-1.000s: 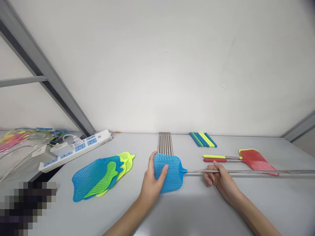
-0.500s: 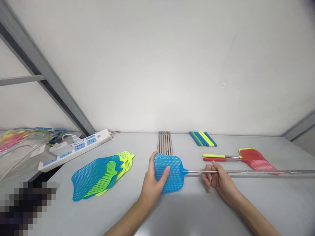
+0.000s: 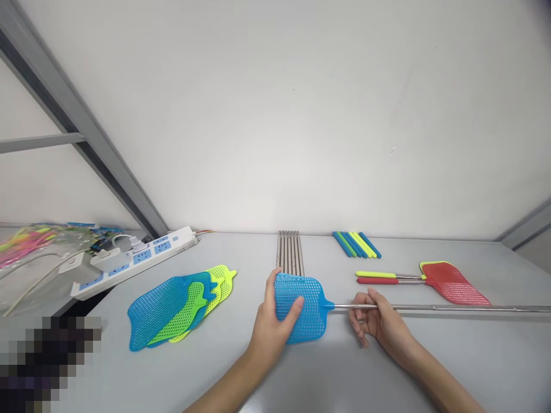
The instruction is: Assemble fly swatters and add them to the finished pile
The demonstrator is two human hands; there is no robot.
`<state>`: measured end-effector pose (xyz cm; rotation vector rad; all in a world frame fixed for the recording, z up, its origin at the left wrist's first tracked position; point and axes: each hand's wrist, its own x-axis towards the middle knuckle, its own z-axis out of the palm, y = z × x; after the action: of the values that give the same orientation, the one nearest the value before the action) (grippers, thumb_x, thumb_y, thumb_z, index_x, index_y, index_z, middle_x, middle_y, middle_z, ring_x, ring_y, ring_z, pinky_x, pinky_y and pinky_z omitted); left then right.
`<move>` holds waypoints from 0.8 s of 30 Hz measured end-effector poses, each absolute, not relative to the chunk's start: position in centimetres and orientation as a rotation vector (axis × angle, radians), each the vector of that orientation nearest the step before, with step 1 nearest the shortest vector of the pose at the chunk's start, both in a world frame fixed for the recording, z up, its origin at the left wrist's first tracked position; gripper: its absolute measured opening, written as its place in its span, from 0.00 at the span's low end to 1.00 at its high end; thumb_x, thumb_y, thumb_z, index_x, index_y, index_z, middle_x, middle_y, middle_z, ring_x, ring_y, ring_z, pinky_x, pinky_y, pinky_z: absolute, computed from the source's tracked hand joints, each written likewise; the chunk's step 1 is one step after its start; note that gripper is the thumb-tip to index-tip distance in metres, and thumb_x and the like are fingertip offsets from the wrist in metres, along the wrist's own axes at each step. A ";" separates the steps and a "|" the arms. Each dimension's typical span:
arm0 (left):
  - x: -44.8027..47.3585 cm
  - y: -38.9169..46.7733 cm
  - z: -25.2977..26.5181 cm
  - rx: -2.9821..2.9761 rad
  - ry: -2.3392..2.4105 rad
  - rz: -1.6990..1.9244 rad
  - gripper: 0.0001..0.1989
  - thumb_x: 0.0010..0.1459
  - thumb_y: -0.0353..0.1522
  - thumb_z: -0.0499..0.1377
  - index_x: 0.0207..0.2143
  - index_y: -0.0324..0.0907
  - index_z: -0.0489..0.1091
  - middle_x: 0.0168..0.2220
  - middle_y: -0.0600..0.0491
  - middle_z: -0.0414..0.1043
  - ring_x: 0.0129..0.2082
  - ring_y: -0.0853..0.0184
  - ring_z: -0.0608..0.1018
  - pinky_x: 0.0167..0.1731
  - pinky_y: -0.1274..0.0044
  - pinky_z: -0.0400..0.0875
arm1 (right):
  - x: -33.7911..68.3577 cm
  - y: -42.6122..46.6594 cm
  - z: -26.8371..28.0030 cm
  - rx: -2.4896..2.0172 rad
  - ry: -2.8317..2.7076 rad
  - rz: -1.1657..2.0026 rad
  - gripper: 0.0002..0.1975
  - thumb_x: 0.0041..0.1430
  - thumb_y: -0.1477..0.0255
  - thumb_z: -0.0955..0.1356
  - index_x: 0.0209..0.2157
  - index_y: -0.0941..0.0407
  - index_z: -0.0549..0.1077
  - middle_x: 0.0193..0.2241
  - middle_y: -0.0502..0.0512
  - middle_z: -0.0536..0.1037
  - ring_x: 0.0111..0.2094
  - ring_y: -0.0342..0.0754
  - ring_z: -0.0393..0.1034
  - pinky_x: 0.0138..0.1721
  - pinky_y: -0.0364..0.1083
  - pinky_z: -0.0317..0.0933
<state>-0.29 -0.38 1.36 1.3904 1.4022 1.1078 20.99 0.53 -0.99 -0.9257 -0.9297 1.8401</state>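
My left hand (image 3: 275, 318) is closed on the blue mesh fly swatter head (image 3: 307, 321), thumb on top and fingers behind it. A long, thin metal rod (image 3: 473, 308) runs to the right from the head's neck and leaves the view at the right edge. My right hand (image 3: 381, 318) holds this rod near the neck, between the thumb and loosely curled fingers. Beyond the left hand lie several grey metal rods (image 3: 290, 252) side by side. To its left, blue, green and yellow swatter heads (image 3: 161, 304) overlap in a pile.
Several blue, green and yellow handle grips (image 3: 356, 245) lie near the wall. Closer in are a red swatter (image 3: 456, 282) and a yellow swatter (image 3: 374, 275) with handles side by side. At the left stand a power strip (image 3: 142, 255) with plugs and a clear plastic bag (image 3: 64, 244).
The blue swatter head and its rod have shifted slightly right and toward me. The right hand's fingers have loosened a little around the rod near the neck.
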 end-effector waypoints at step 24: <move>-1.2 0.6 0.7 1.349 1.157 1.152 0.12 0.50 0.34 0.52 0.36 0.43 0.71 0.38 0.54 0.71 0.41 0.65 0.69 0.43 0.76 0.59 | 20.8 0.5 -0.8 -0.973 -0.788 1.884 0.22 0.54 0.59 0.52 0.21 0.59 0.65 0.17 0.53 0.66 0.18 0.43 0.59 0.16 0.43 0.56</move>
<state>-1.23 0.57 0.67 1.3492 1.1572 1.1523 20.80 0.51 -0.81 -0.9727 -0.7876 1.8842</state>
